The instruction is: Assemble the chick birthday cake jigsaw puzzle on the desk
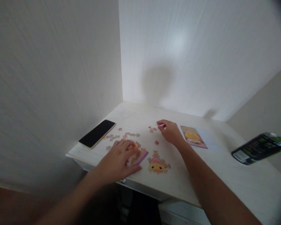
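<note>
Left hand (pixel 118 159): grip lies flat, fingers spread and pressed down on one joined puzzle section (pixel 138 155) with a pink-purple edge; it closes on nothing.

Right hand (pixel 170 131): fingers curled, tips drawn toward the thumb beside one small cluster of loose pieces (pixel 152 129). Whether a piece sits in that grip, I cannot tell.

Between the two hands: one single loose piece (pixel 156 142). Just right of the left hand's grip: one joined section showing a yellow face under a pink hat (pixel 157 164).

Beyond the left hand: a scatter of loose pieces (pixel 121 136), too small to count. Past them, one dark phone (pixel 97 133), face up, near the table's left edge.

Right of the right hand: one reference picture card (pixel 193 137), flat. Well apart, far right: one dark can (pixel 259 148), tilted.

All on one white table (pixel 224 168).
</note>
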Motion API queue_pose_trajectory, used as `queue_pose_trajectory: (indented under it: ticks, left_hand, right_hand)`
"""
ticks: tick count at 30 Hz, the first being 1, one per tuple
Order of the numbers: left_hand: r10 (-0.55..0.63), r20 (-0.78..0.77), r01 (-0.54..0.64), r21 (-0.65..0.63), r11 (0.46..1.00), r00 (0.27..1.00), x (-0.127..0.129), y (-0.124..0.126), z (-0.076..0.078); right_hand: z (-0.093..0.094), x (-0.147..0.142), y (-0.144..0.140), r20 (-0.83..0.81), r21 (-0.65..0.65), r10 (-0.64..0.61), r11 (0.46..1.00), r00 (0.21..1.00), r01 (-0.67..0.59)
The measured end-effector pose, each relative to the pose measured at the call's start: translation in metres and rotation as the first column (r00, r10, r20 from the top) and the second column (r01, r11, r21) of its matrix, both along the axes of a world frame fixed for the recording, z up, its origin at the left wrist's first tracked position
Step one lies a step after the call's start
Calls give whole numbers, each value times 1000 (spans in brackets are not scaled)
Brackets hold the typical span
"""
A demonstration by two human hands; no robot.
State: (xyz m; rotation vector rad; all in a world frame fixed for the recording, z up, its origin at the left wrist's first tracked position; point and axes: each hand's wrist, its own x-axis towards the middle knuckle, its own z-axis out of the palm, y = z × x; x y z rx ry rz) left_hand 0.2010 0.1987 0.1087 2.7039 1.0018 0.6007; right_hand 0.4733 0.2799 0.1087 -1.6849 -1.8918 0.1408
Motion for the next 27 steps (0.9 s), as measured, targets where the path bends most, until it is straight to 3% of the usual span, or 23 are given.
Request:
queue_pose_trajectory:
  ticks: [7,12,21,27]
  left_hand:
    - [-35,2,35,5,999,999,-4,-1,-3]
    - [-48,78,51,-30,998,996,-6,-1,-6]
    - [97,244,-79,-82,993,965,-15,5,-14]
    - [209,396,-170,-130,977,894,-16,8,-12]
  right_hand:
    - [-12,9,5,154,-119,177,980,972,-160]
    - [-10,9,5,32,-148,178,974,983,-172]
    - [-6,17,4,-43,-227,245,941,968,-249]
    - [-5,21,4,-75,-255,294,918,953,-304]
